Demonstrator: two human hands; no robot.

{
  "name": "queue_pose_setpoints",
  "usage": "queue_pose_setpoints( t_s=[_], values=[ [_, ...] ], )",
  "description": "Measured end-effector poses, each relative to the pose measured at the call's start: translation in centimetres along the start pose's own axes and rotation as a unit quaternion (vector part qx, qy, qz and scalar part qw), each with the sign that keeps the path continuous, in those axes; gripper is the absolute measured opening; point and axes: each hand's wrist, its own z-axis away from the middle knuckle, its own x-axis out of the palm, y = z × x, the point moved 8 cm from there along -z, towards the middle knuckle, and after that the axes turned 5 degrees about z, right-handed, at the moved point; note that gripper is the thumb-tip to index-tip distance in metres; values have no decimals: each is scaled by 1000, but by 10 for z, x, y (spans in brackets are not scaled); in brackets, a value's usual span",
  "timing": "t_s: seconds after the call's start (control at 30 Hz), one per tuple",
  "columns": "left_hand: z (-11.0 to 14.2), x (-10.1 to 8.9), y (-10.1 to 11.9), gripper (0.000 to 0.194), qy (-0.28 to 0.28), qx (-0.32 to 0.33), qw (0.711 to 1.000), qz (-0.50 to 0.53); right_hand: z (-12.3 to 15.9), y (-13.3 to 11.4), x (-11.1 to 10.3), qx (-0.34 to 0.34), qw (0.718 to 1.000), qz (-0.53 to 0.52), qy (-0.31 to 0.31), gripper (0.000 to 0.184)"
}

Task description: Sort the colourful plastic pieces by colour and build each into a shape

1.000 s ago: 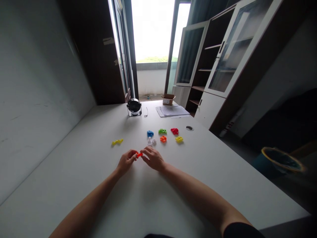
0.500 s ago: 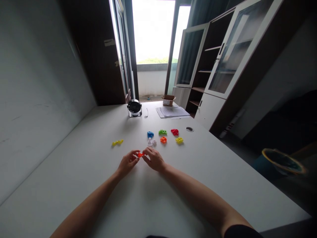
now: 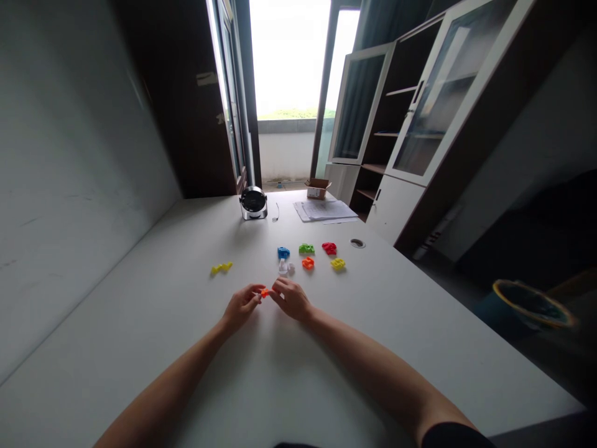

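Because the orange plastic piece (image 3: 265, 293) is so small, the left hand (image 3: 241, 307) holds it in a narrow fingertip pinch above the white table (image 3: 153, 298); the right hand (image 3: 291, 298) is just beside it, its grip unclear, and other coloured plastic pieces (image 3: 308, 263) lie farther away

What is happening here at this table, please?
A person's left hand pinches a small orange piece in its fingertips, and the right hand is close beside it. Ahead on the white table lie a blue piece, a green piece, a red piece, and a yellow piece further left.
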Motion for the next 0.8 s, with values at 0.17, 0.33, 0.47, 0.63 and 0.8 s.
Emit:
queue_pose_setpoints(
  t_s=[0.17, 0.33, 0.47, 0.63, 0.8],
  values=[
    [2, 3, 1, 43, 0, -1, 1000, 25, 1, 1, 1, 0, 1000, 15, 3, 29],
    [3, 4, 6, 50, 2, 12, 1000, 18, 1, 2, 3, -1, 1000, 23, 3, 30],
    [3, 4, 5, 37, -6, 11, 1000, -7, 1, 3, 3, 1, 1000, 23, -2, 31],
    [2, 2, 6, 32, 12, 20, 1000, -14, 0, 1, -1, 11, 1000, 8, 1, 24],
    [1, 2, 4, 34, 7, 4, 1000, 15, 0, -4, -5, 14, 1000, -6, 8, 17]
  ],
)
